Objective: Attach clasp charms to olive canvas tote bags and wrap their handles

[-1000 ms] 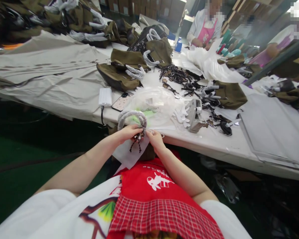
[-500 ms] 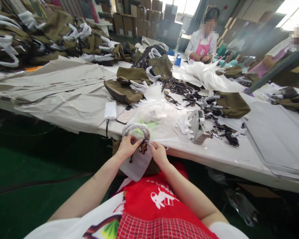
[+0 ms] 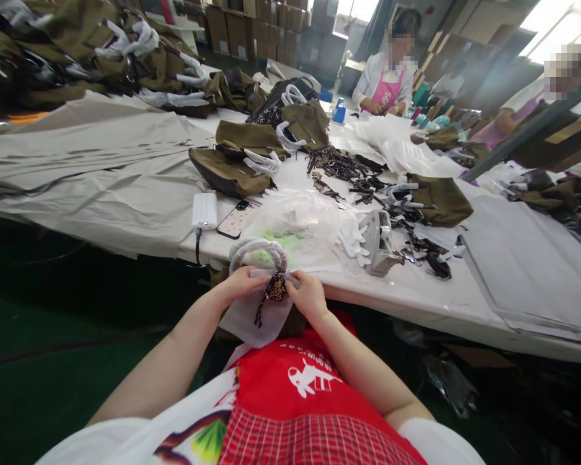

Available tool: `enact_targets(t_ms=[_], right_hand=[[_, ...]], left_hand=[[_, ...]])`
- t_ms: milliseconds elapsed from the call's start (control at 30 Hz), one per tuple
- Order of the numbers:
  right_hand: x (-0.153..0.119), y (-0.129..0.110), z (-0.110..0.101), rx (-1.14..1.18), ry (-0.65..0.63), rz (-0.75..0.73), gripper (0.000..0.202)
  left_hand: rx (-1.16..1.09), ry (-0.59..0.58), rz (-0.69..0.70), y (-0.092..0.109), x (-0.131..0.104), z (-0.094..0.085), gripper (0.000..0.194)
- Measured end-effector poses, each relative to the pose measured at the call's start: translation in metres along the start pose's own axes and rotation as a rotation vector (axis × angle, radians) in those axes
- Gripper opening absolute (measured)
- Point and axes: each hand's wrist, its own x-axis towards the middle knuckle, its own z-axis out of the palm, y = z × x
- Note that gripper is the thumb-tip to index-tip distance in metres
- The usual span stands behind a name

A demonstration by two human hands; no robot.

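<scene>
Hanging at the wrapped handle [image 3: 265, 247], the patterned charm [image 3: 276, 289] seems already in place, though its fastening is too small to confirm; the pale sheet [image 3: 254, 320] behind it lies loose below. The left hand [image 3: 241, 283] and right hand [image 3: 310, 298] flank the charm, fingertips seemingly pinched on the sheet's upper part, forearms [image 3: 172, 355] angled inward. All this sits at the near edge of the tabletop [image 3: 416, 292]; farther off, a heap of dark cords [image 3: 334, 161] remains loose.
</scene>
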Motion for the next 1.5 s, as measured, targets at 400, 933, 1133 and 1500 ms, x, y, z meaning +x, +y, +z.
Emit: enact_targets(t_ms=[400, 933, 1133, 1500], right_hand=[[-0.003, -0.007, 0.008, -0.187, 0.115, -0.08, 0.023], [-0.001, -0.003, 0.003, -0.182, 0.075, -0.075, 0.016], [0.001, -0.003, 0.001, 0.326, -0.007, 0.116, 0.027], [0.014, -0.019, 0.03, 1.194, -0.007, 0.538, 0.029]], left_hand=[[-0.336, -0.133, -0.088, -0.008, 0.002, 0.0, 0.028], [-0.202, -0.252, -0.007, -0.013, 0.003, -0.003, 0.045], [-0.119, -0.218, 0.05, -0.008, 0.003, -0.003, 0.047], [0.102, 0.1, 0.248, -0.02, 0.001, 0.035, 0.04]])
